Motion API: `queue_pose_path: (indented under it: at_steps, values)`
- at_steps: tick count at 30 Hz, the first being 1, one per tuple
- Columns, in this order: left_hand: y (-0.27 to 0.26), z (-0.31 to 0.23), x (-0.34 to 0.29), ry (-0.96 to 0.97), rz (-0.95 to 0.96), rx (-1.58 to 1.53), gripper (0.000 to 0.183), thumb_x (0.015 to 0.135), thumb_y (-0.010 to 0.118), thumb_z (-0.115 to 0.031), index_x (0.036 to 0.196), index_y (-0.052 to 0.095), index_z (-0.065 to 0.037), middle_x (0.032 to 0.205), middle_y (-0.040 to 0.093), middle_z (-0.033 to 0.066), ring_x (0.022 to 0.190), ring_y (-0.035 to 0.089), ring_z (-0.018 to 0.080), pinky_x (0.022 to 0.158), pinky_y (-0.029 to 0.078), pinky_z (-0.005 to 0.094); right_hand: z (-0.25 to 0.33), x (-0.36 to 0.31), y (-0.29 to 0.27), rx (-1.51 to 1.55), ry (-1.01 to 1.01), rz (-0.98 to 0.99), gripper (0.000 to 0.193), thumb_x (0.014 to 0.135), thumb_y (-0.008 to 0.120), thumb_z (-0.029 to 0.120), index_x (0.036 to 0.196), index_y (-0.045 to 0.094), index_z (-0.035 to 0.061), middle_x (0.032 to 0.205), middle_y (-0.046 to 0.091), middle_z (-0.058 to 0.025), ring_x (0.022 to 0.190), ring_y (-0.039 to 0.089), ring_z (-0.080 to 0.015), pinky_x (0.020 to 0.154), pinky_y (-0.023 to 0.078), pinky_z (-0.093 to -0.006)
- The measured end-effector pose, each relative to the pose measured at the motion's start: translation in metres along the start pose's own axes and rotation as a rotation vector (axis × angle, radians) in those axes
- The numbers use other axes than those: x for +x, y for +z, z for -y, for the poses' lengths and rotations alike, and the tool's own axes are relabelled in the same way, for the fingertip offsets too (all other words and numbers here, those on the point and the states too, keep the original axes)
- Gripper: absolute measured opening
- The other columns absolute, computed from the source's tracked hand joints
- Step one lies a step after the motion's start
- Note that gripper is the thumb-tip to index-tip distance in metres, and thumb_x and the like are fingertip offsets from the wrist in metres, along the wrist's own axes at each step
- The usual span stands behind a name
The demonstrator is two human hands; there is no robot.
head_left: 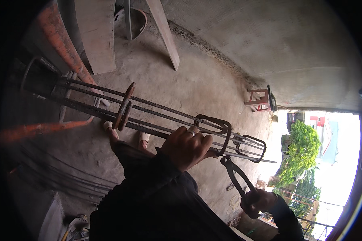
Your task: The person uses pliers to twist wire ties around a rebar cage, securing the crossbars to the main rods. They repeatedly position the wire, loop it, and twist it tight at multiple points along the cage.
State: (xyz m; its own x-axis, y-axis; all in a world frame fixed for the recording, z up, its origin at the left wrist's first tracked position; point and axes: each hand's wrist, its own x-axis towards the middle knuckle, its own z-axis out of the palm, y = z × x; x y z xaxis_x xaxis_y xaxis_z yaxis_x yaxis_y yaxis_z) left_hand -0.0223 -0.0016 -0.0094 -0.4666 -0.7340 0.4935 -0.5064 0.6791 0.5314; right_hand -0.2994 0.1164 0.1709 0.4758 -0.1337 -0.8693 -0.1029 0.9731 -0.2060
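A long cage of ribbed rebar (161,105) stretches from the left towards the bright opening on the right. Steel stirrups ring its bars, among them a rusty one (125,105) at the left and a dark one (228,138) near the middle. My left hand (187,146) is closed over the lower bars just left of that middle stirrup. Below the stirrup, my right hand (261,201) grips the handles of dark metal pincers (238,174). Their jaws point up at the stirrup's lower corner; whether they touch it I cannot tell.
Orange-painted metal supports (64,44) stand at the left under the cage's end. Boards (165,34) lean at the top beside a round tub (140,22). A red stool (258,100) stands by the wall. Loose rods (64,170) lie on the lower left floor.
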Motion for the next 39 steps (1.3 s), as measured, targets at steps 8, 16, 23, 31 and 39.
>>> queue_pose_path:
  at_steps: [8,16,23,31,39]
  values:
    - [0.001,-0.003,0.005,0.025,-0.034,0.008,0.052,0.078,0.076,-0.06,0.073,0.057,-0.012,0.056,0.06,0.0021,0.055,0.061,0.0158,0.052,0.047,0.0324,0.028,-0.025,0.037,-0.985,0.098,-0.631,0.085,0.072,0.087,0.021,0.132,0.028,0.0078,0.091,0.071,-0.0149,0.073,0.072,-0.0263,0.068,0.058,-0.0391]
    - [-0.004,-0.004,0.005,0.012,0.028,0.007,0.051,0.076,0.079,-0.058,0.081,0.061,-0.011,0.062,0.063,0.0019,0.058,0.062,0.015,0.057,0.047,0.0324,0.044,-0.021,0.042,-2.404,-0.219,-1.349,0.029,0.079,0.062,0.011,0.106,0.063,0.0017,0.083,0.052,-0.0069,0.08,0.051,-0.0222,0.066,0.039,-0.0385]
    - [-0.005,-0.002,0.001,0.038,0.048,0.018,0.044,0.079,0.077,-0.049,0.087,0.055,-0.011,0.065,0.06,0.0016,0.064,0.064,0.0158,0.061,0.046,0.0311,0.146,-0.02,0.029,-2.866,-0.318,-0.953,0.015,0.082,0.063,0.018,0.093,0.063,0.0077,0.076,0.056,-0.0053,0.07,0.057,-0.0212,0.064,0.045,-0.0377]
    - [0.011,-0.005,-0.002,0.028,-0.049,0.143,0.045,0.078,0.078,-0.054,0.085,0.058,-0.014,0.068,0.061,-0.0016,0.07,0.062,0.0129,0.064,0.044,0.0332,0.218,0.004,0.029,-3.034,-0.389,-0.566,0.019,0.073,0.072,0.025,0.075,0.057,0.0139,0.068,0.053,-0.0011,0.067,0.06,-0.0188,0.062,0.046,-0.0333]
    - [0.01,-0.005,0.005,0.0,-0.062,0.113,0.05,0.076,0.079,-0.058,0.082,0.058,-0.013,0.06,0.061,-0.0021,0.063,0.062,0.0106,0.059,0.043,0.0294,0.232,0.006,-0.011,-2.869,-0.58,-0.523,0.015,0.073,0.071,0.021,0.072,0.057,0.0163,0.07,0.057,-0.0006,0.071,0.064,-0.0206,0.065,0.052,-0.0365]
